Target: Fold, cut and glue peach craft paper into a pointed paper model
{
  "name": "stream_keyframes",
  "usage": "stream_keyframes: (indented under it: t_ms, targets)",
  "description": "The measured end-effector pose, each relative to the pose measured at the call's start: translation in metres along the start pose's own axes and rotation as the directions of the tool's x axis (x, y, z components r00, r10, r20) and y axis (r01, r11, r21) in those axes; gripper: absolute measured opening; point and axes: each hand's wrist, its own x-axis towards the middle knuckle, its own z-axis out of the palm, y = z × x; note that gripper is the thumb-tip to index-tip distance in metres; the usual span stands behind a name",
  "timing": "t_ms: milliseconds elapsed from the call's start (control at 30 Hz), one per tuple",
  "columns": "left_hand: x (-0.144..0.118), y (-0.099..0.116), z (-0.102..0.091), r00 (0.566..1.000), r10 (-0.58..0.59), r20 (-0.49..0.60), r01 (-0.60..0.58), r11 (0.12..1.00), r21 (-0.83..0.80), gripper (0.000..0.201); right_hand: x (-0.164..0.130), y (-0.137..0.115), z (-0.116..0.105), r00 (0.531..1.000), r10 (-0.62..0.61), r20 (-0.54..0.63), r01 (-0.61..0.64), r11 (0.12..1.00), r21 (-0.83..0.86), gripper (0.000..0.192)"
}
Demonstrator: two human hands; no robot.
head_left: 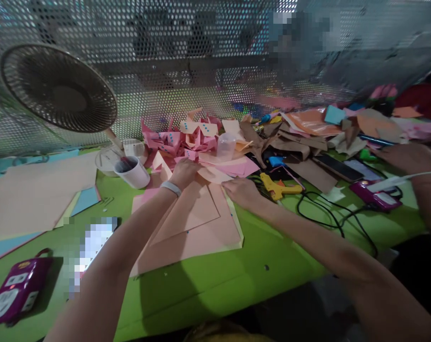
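Left hand [185, 172] curled down onto far edge of peach paper sheets [197, 223], fingers closed together on paper. Right hand [241, 191] pressed flat beside it, fingers loosely together, gripping nothing. Sheets stacked on green worktop [236, 280]. Yellow glue gun [278, 188] just right of right hand; white cup [133, 172] left; pink folded pieces [176, 140] behind.

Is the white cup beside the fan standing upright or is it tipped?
Tipped. The white cup leans toward the fan, with its dark opening turned up and to the left, and its base rests on the green table.
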Motion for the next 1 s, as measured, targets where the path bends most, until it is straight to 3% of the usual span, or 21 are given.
stream_keyframes:
  t_ms: [100,300,433,567,800,867,1000]
  targets:
    - [0.005,-0.001,0.001,1.0,0.005,0.006,-0.005,1.0,0.0,0.028,0.004,-0.007,0.001,1.0,-0.009,0.0,0.009,1.0,-0.02,0.029]
    - [0.013,0.009,0.008,0.999,-0.04,-0.025,0.04,0.999,-0.005,0.03,-0.006,0.011,-0.001,0.998,0.06,-0.022,-0.061,0.997,-0.051,0.033]
    - [0.009,0.004,0.007,0.997,-0.069,-0.029,0.069,0.998,0.006,0.028,-0.002,0.009,0.001,1.0,-0.009,-0.027,0.009,1.0,-0.022,0.033]
    - [0.004,0.002,0.006,0.998,-0.059,-0.02,0.059,0.998,-0.002,0.026,0.008,0.007,0.001,0.997,-0.066,0.046,0.066,0.998,0.014,0.038]
    - [0.02,0.026,0.008,0.999,-0.047,-0.023,0.047,0.998,-0.036,0.03,0.0,0.052,0.002,0.999,0.032,0.042,-0.03,0.998,-0.053,0.042]
    - [0.021,0.031,0.005,0.997,-0.076,-0.018,0.075,0.996,-0.045,0.033,-0.003,0.063,0.007,0.999,0.009,0.041,-0.007,0.999,-0.052,0.044]
    - [0.002,0.032,-0.012,0.99,-0.141,-0.011,0.14,0.988,-0.062,0.048,-0.008,0.073,0.01,0.998,-0.032,0.047,0.032,0.999,-0.007,0.05]
